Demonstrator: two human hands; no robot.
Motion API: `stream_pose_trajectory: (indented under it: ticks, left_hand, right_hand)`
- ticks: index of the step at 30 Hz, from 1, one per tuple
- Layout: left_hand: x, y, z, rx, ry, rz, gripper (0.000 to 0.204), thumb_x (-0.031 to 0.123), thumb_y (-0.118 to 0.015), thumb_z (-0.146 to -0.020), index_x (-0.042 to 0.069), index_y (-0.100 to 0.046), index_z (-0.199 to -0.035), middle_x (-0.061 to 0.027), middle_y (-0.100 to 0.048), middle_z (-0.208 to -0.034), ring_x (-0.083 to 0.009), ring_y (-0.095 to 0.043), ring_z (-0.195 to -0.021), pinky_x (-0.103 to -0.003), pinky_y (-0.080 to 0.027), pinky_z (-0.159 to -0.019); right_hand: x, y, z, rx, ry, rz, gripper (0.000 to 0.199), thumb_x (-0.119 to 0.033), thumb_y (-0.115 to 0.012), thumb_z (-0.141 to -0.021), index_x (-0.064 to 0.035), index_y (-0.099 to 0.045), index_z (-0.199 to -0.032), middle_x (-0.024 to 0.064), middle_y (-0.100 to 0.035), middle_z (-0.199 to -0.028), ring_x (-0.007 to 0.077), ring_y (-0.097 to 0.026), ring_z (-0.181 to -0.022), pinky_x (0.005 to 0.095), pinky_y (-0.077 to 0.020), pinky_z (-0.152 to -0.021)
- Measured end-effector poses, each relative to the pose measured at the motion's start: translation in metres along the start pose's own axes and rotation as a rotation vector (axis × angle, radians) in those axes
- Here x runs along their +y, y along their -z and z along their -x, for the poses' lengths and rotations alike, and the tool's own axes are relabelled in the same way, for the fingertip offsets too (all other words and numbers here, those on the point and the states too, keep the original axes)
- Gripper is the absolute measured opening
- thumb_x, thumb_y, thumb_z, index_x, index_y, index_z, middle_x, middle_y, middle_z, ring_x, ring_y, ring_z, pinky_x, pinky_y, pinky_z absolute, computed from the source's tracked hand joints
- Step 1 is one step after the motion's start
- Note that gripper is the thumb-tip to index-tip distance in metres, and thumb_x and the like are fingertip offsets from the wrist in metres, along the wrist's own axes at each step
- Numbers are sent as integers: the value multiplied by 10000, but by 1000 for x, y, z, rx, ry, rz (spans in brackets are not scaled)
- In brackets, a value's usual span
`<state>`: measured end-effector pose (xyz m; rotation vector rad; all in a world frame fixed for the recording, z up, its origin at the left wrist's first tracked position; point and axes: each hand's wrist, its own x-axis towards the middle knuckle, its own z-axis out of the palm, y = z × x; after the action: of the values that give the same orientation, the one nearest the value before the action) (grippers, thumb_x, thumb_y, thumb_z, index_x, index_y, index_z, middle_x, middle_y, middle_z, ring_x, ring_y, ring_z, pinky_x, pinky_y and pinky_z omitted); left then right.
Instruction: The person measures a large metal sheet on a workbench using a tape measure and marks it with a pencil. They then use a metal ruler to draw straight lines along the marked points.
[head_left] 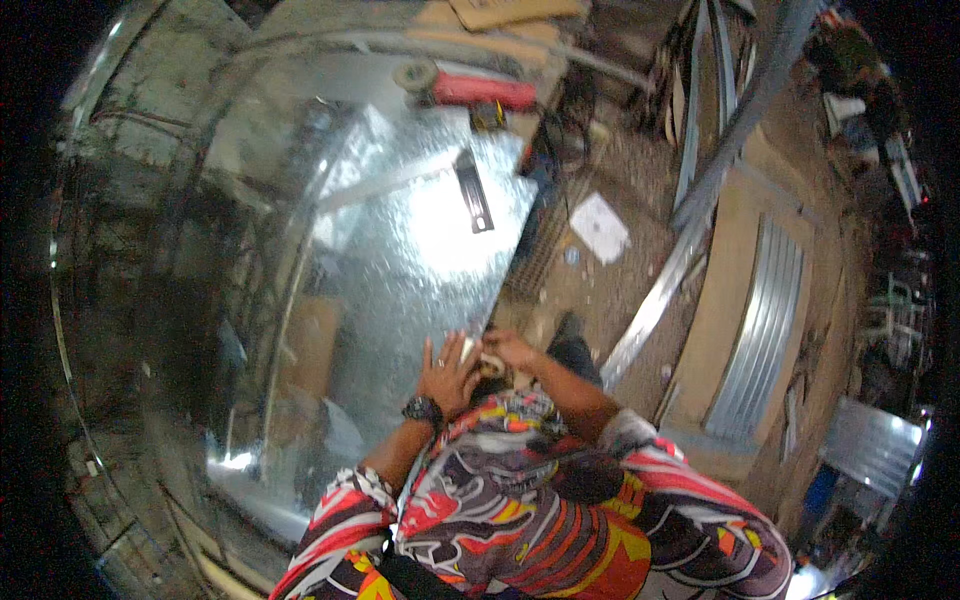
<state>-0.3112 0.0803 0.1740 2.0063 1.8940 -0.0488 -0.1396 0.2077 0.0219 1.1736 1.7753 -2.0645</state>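
Patterned sleeves frame the view; the left hand (447, 372) lies flat, fingers spread, on the shiny metal sheet (400, 250) at its near right edge. Beside it, the right hand (508, 350) closes on a small pale object (488, 362). Steady downward pressure should keep the sheet from sliding.

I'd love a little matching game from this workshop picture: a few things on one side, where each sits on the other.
Things:
1. left hand
2. red power tool
3. white paper
4. corrugated metal panel

Places:
A. on the dirt floor, just right of the sheet's edge
B. at the far end of the shiny metal sheet
C. flat on the sheet's near end
D. on a board, far right of the floor

Pairs: 1-C, 2-B, 3-A, 4-D
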Motion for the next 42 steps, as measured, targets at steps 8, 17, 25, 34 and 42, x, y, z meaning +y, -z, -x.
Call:
stream_pose_trajectory:
  ticks: [8, 17, 25, 34, 42]
  left_hand:
    - [0, -16, -3, 57, 13, 17, 654, 385, -596, -992, 167, -408, -1579, -189, -347, -1639, -372, -317, -1522, -662, -134, -1225]
    - [-1, -22, -17, 358, 240, -27, 488, 135, -685, -771, 99, -614, -1253, -144, -574, -1318, -364, -513, -1276, -639, -254, -1189]
    - [103, -50, -79, 212, 240, 121, 547, 241, -678, -897, 87, -565, -1409, -232, -491, -1468, -422, -442, -1395, -631, -182, -1223]
    - [35, -393, -274, -340, 285, 387, 361, 194, -629, -948, 80, -615, -1290, -184, -574, -1311, -392, -600, -1201, -546, -500, -1003]
    - [-86, -563, -376, -545, 376, 185, 498, 178, -600, -950, 148, -547, -1444, -202, -431, -1542, -403, -511, -1341, -486, -480, -1060]
  right_hand:
    - [165, -51, 40, 252, 19, 177, 278, -281, -744, -881, -25, -759, -989, 172, -744, -892, 236, -709, -818, 381, -560, -763]
    - [232, 104, 97, 766, -128, 128, 225, -174, -687, -962, -8, -726, -1108, 65, -735, -917, 182, -674, -724, 344, -539, -620]
    - [253, 110, 106, 831, -56, -397, 238, -23, -683, -955, 5, -690, -1191, 70, -735, -1058, 163, -670, -914, 303, -530, -815]
    - [271, 101, 26, 902, -101, -609, 324, -64, -655, -976, 15, -653, -1290, 118, -696, -1266, 201, -625, -1168, 332, -467, -1026]
    - [262, 168, 13, 882, -250, -589, 345, -185, -640, -995, 21, -635, -1272, 101, -676, -1127, 175, -598, -993, 314, -465, -917]
